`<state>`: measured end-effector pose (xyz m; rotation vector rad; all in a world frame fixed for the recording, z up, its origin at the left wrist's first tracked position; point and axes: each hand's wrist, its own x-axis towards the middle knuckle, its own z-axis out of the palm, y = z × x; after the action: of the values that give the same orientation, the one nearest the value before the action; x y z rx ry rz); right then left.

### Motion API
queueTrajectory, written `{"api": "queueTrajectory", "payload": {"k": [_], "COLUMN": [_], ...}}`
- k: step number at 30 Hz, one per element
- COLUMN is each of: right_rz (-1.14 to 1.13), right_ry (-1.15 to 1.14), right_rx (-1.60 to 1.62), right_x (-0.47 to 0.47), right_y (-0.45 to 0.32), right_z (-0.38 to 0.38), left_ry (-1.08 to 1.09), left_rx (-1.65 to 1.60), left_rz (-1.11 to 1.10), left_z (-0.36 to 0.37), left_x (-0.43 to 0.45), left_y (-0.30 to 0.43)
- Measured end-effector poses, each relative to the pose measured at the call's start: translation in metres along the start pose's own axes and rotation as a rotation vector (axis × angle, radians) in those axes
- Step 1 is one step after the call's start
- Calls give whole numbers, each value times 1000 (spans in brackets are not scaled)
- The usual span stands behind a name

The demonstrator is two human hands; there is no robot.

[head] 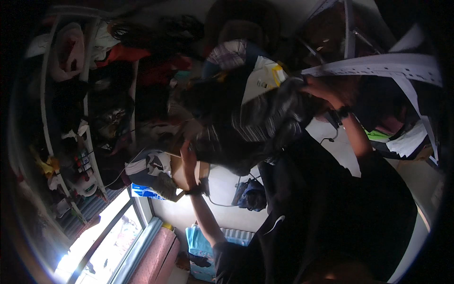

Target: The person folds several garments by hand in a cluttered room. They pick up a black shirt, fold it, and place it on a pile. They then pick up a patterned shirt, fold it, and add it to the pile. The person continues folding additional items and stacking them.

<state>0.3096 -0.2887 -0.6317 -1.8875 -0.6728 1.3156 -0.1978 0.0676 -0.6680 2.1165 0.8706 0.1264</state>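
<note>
A dark striped cloth, apparently a garment, is spread between my two hands and blurred by motion. My right hand grips its bunched upper right end, close to a perforated metal shelf post. At the cloth's left side is my left hand, its fingers in deep shadow and seeming to hold the edge. Each wrist wears a dark band. Just beyond the cloth, a white and yellow plastic packet lies near a plaid cloth.
Metal shelving crammed with bags and cloth stands at left. A slotted metal frame reaches in at right. An open cardboard box sits beside my left forearm. Dark blue cloth and a cable lie on the pale floor.
</note>
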Motion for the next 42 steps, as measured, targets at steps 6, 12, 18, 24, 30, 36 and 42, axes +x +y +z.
{"api": "queueTrajectory", "payload": {"k": [6, 12, 18, 24, 30, 36, 42], "right_rz": [-102, -155, -257, -339, -326, -408, -414], "right_ry": [311, 275, 492, 511, 500, 432, 430], "right_rx": [-539, -732, -604, -645, -532, -251, -435], "right_x": [236, 289, 263, 270, 273, 264, 256], "right_y": [85, 106, 126, 126, 131, 114, 117], "right_z": [8, 43, 53, 52, 60, 64, 56], "left_ry": [152, 160, 533, -160, -158, -119, -191], "left_rx": [188, 356, 476, 948, 856, 826, 798], "left_rz": [79, -127, 225, 387, 395, 429, 422], "left_z": [62, 62, 86, 158, 158, 145, 141], "left_x": [181, 195, 167, 126, 123, 120, 119], "left_y": [-68, -76, 19, 54, 10, -5, -9]}}
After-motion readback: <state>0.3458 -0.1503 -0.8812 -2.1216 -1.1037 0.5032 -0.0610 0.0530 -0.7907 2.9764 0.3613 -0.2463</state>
